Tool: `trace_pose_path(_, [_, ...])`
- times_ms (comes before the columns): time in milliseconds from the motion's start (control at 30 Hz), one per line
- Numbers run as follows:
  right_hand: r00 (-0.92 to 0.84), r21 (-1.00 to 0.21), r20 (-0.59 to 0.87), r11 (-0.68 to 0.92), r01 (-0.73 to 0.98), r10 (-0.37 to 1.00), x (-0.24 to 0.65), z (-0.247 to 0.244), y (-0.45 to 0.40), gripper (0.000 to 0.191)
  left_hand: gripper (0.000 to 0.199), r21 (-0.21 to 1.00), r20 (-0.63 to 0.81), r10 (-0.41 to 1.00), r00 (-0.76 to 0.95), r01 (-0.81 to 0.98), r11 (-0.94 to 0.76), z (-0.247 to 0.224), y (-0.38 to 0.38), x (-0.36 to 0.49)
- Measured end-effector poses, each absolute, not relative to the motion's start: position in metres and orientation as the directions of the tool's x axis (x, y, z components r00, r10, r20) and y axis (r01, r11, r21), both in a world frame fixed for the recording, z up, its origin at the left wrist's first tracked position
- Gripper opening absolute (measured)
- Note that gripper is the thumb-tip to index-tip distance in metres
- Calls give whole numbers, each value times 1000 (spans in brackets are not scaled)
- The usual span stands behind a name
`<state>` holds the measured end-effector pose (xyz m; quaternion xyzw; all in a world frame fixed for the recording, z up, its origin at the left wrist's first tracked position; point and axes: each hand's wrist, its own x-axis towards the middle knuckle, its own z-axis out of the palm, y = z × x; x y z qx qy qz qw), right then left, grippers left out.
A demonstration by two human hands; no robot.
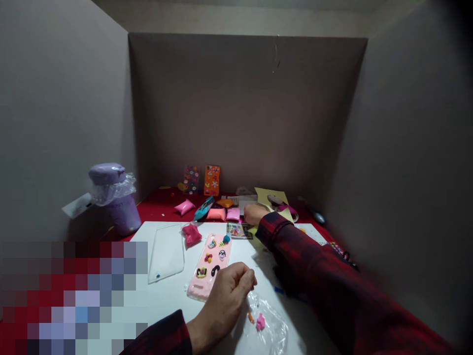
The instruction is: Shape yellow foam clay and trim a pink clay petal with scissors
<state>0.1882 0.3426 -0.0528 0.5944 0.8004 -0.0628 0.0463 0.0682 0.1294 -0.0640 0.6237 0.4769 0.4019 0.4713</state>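
My left hand [231, 296] is closed, its fingers curled together above the lower right part of a pink phone case [203, 266]. Whatever it holds, if anything, is hidden. Small clay figures dot the case, with a teal lump [226, 239] at its top corner. Stretched out to the back, my right hand [254, 214] has its fingers curled down beside a lilac clay packet [233, 213]; what is in them cannot be seen. A clear plastic sheet [273, 328] lies right of my left hand, bearing a pink clay bit [260, 322] and an orange bit [251, 318].
A clear case [167, 254] and a crimson clay packet [191, 234] lie on the white board [142, 234]. Behind are more packets [184, 207] and two decorated cases, one orange [212, 180]. A purple jar [120, 202] stands left. Grey panels [247, 108] enclose the table.
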Motion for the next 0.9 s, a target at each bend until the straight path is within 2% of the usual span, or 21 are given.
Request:
trace_pose_path(300, [-318,-77,-192,309,948,928,196,-51,341,21,29,974,47,974,222,206,-94,-62,128,69])
trace_pose_path(500, [-360,-164,-179,333,929,916,199,-44,345,25,29,974,46,974,222,205,-92,-63,128,68])
trace_pose_path(700, [-393,-333,-154,327,884,906,208,-22,330,30,33,985,53,975,215,149,-86,-62,127,67])
trace_pose_path(900, [-463,-652,-98,295,698,881,221,-8,277,32,32,991,-68,983,170,-99,86,-66,133,67])
